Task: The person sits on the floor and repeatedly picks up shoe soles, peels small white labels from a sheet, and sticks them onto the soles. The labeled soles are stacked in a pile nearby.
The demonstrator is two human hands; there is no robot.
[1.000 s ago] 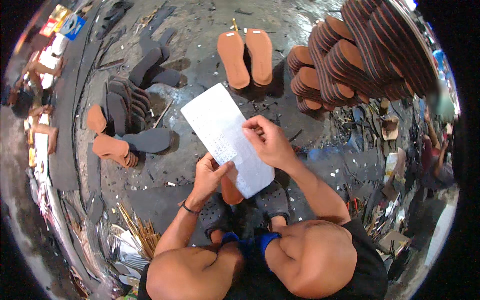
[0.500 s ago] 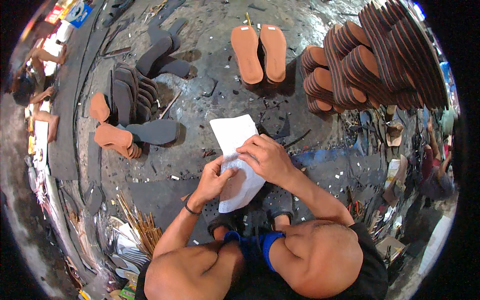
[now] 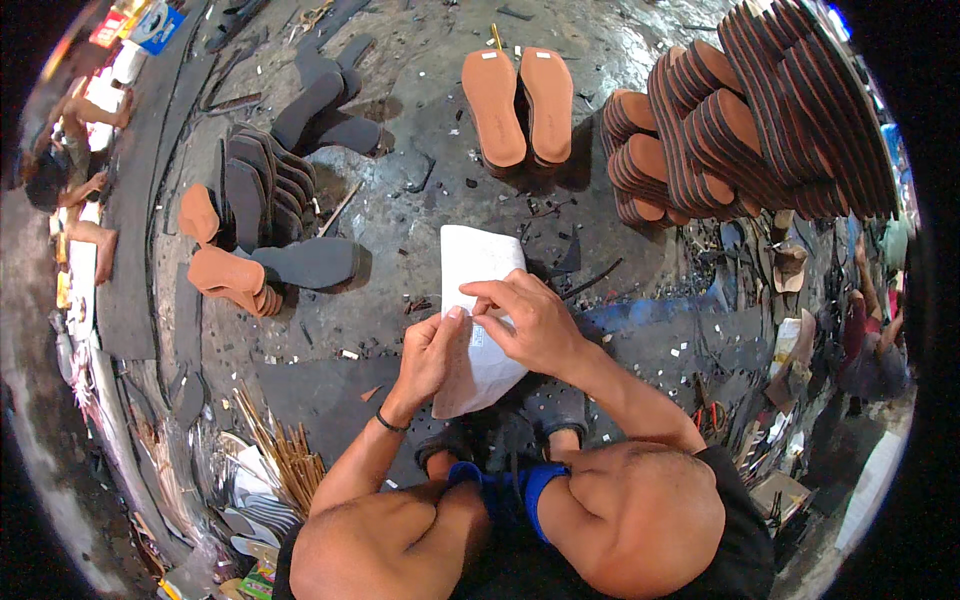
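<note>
A white sheet of paper (image 3: 481,256) with small printed marks stands tilted above my feet, between my hands. Its left edge is gripped by my left hand (image 3: 430,352), the thumb lying on its face. Over the sheet's middle, my right hand (image 3: 528,318) has its thumb and forefinger drawn together in a pinch close to the left thumb. Whatever is between those fingertips is too small to make out. Farther off, a pair of tan shoe insoles (image 3: 494,110) lies side by side, each bearing a small white label at its far end.
Tall stacks of dark-edged tan soles (image 3: 720,130) stand at the far right. At the left are a pile of dark grey soles (image 3: 250,190) and a small tan stack (image 3: 228,275). Thin sticks (image 3: 285,445) lie near left. Other people sit at both edges.
The sheet has swung more upright, its top edge shifting right. My left thumb has slid up its edge, and my right fingertips have moved left and curled into a pinch.
</note>
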